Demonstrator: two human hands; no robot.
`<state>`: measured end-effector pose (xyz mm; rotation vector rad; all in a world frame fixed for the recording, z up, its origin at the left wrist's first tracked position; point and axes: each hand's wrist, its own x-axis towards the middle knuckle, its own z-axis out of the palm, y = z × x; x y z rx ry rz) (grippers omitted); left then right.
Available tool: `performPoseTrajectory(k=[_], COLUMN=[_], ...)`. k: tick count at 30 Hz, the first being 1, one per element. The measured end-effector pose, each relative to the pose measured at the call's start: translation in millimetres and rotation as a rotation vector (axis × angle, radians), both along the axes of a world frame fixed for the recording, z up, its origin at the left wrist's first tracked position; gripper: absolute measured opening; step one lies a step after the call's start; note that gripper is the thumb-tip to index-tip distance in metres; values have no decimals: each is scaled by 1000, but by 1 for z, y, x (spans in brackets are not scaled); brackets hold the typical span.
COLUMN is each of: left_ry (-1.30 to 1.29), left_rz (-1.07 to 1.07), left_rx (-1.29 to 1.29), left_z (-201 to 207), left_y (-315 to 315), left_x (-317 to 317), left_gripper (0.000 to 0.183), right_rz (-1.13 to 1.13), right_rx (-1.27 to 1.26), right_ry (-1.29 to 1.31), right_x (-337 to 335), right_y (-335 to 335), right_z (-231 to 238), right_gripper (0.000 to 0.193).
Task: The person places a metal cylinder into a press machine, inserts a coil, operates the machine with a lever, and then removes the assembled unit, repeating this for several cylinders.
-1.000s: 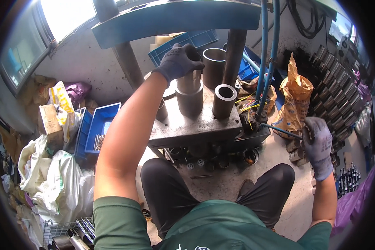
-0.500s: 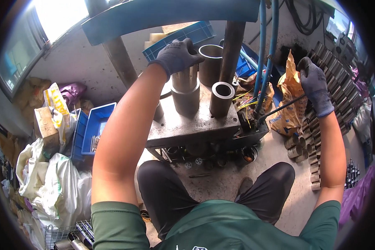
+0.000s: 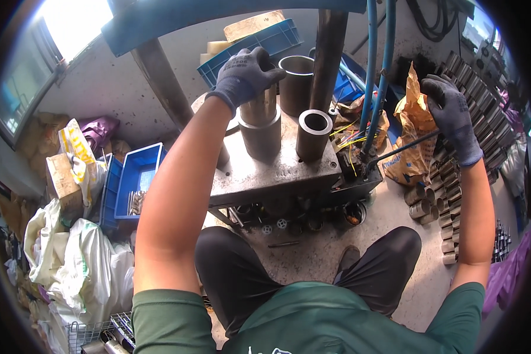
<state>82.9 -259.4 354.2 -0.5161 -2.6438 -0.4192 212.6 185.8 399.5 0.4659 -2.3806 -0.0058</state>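
My left hand (image 3: pixel 242 76), in a grey-blue glove, is closed over the top of a shiny metal cylinder (image 3: pixel 258 108). That cylinder stands upright in a wider dark metal sleeve (image 3: pixel 261 137) on a thick steel block (image 3: pixel 277 174). My fingertips on its far side are hidden. To the right on the block stand a thick-walled tube (image 3: pixel 312 141) and, behind it, a wider tube (image 3: pixel 296 94). My right hand (image 3: pixel 452 115), gloved alike, is raised with loosely bent fingers apart. The end of a thin black lever (image 3: pixel 404 147) meets its palm side.
Overhead spans a blue press beam (image 3: pixel 230 23) between steel columns (image 3: pixel 328 59). Blue hoses (image 3: pixel 376 76) hang right of the block. Stacked metal tubes (image 3: pixel 484 130) and a torn paper bag (image 3: pixel 408 141) are at right. Blue bins (image 3: pixel 137 177) and white sacks (image 3: pixel 82 259) lie left.
The blue beam has risen, uncovering more of the crate behind. My right hand's fingers have loosened, and the lever's end has shifted slightly up and right. My left hand stays on the cylinder.
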Motion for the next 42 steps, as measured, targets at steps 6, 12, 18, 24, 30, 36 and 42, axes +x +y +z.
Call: performPoseTrajectory(k=[6,12,18,24,30,36,42], left_ry=[440,589,-218,-288,-410,-515,-619], left_rz=[111,-254,-442,-626,-744,-712,-623], left_rx=[174,645,623,385,-147,-302,-363], left_z=[-12,-83,-175,-189,-201,-205,-218], left_y=[3,36,41,36,47,72,62], left_x=[15,115,184,188,194,186,177], left_gripper=[60,41,17,28,41,48,50], right_rz=[-61,-190,-145,-84,216,445,299], right_rx=[-113,-80,-146,275,-356,-1065,-1188], right_ry=[-113,-126,-211,-246,-451,-498,-363], right_x=[-3,17,98,199,136,-42,-90], right_y=[-5,-9,-24,-48,-137,-156,-192], right_z=[1,2,-11,-62,-121,-267,-289], right_gripper=[68,87,46,42,64,104,95])
